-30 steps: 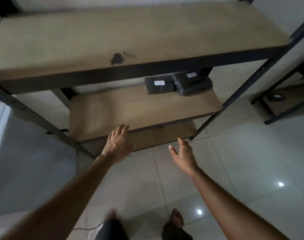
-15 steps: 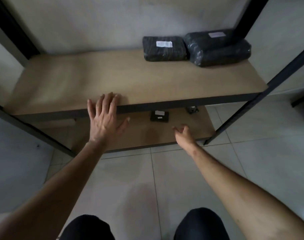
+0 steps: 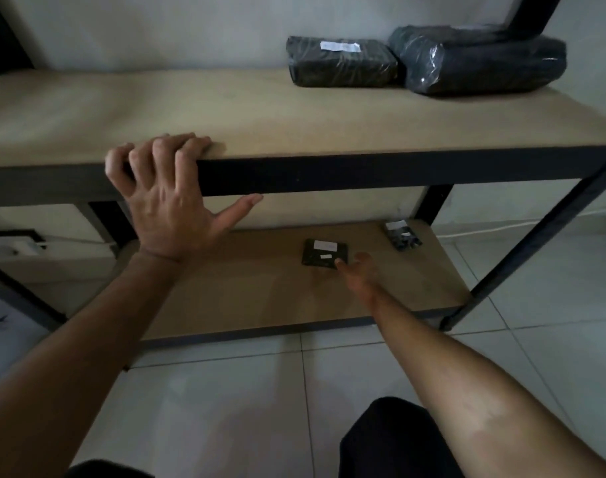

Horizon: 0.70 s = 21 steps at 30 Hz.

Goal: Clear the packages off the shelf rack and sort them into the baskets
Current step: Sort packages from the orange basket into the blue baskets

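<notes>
Currently right hand (image 3: 358, 274) is reaching, fingers relaxed and holding nothing, with the flat black package (image 3: 324, 253) lying just ahead-left of it; left hand (image 3: 167, 198) is gripping the shelf edge (image 3: 329, 169).

My one camera sits on my head and looks forward and steeply down, so my knees fill the bottom edge and both forearms run up from the lower corners toward the shelf rack (image 3: 329, 170). It is close in: the front rail of the middle shelf crosses the frame under my left hand (image 3: 167, 198), with the lower shelf (image 3: 260, 288) and my right hand (image 3: 358, 274) seen beneath it. The wide lens bows the rack's posts outward, and no second view overlaps this one.
</notes>
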### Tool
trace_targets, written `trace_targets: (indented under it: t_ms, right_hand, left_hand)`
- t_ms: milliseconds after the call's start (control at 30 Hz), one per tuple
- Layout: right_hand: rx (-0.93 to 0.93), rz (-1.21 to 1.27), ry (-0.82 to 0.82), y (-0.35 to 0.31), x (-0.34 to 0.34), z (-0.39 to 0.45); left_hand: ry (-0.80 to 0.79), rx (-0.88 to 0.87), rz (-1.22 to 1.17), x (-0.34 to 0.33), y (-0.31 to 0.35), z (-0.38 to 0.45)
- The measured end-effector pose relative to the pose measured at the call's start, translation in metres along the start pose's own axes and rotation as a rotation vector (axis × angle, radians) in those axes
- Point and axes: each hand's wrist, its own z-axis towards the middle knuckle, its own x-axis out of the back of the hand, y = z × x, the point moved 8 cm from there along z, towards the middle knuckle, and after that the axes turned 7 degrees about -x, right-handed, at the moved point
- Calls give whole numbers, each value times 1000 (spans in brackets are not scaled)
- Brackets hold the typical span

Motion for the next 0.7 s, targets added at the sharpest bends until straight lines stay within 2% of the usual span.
trace_targets:
  t_ms: [100, 200, 400, 533, 600, 700]
  right_hand:
    - [46, -29, 51, -7, -9, 20]
    - [13, -44, 78, -12, -19, 35]
    - [33, -218, 105, -13, -46, 49]
    - [-1, -229, 113, -8, -50, 53]
    - [15, -178, 50, -9, -50, 55]
    - [83, 64, -64, -11, -50, 53]
  left_hand:
    - [85, -29, 45, -2, 0, -1]
    - [121, -37, 55, -3, -1, -3]
    - [141, -25, 51, -3, -1, -4]
    - [146, -34, 48, -2, -1, -3]
    - [151, -29, 51, -1, -1, -3]
    - [142, -29, 49, 0, 0, -2]
